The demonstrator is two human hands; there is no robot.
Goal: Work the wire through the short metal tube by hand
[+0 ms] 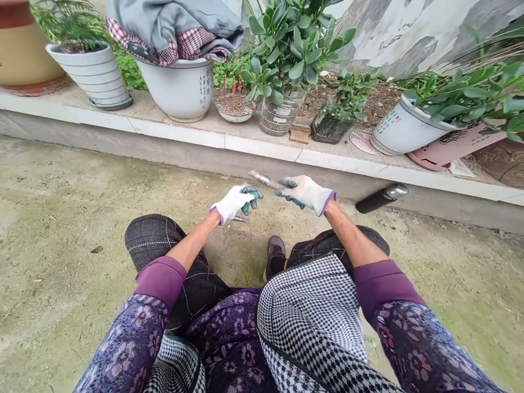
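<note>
My left hand (236, 203) wears a white knit glove with green rubber-coated fingers, and the fingers are curled. A thin metal tip (239, 219) shows just below it; I cannot tell whether the hand holds it. My right hand (307, 194), in a matching glove, grips a short silver metal rod (262, 179) that points left toward my left hand. Both hands are held apart over the concrete ground (61, 229), above my knees (153, 234).
A black flask with a silver cap (382, 197) lies by a low tiled concrete ledge (180, 134). The ledge holds several potted plants, including a white pot (176, 90) under folded cloth. A dark shoe (275, 256) sits between my legs.
</note>
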